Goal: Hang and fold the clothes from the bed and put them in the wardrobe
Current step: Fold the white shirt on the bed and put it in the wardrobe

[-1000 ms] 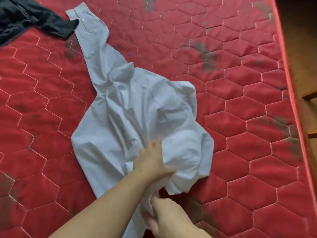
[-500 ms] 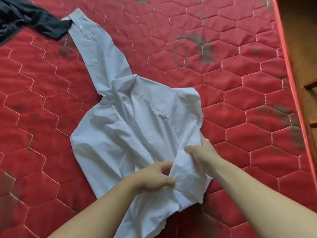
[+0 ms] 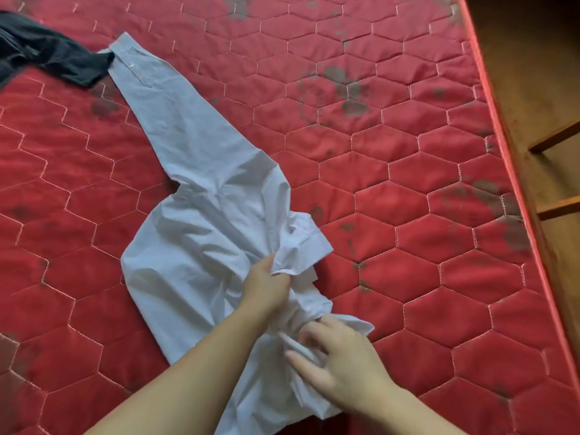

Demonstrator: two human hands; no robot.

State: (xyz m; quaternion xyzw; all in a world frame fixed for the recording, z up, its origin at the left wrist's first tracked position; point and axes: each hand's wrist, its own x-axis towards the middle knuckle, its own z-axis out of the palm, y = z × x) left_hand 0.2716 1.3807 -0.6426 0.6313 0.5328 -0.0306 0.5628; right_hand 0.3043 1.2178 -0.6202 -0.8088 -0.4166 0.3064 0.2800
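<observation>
Still sorting out the crumpled white shirt (image 3: 201, 246) on the red mattress (image 3: 408, 183), left hand (image 3: 266, 287) gripping bunched cloth, right hand (image 3: 339, 359) pinching a fold near the hem; next, probably spreading it flat.

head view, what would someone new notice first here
A crumpled white shirt sprawls across the middle of the red quilted mattress, one long sleeve stretched toward the upper left. The left hand grips bunched fabric near the collar while the right hand pinches folds lower down. A black garment lies in the top left corner, just touching the sleeve's cuff.
</observation>
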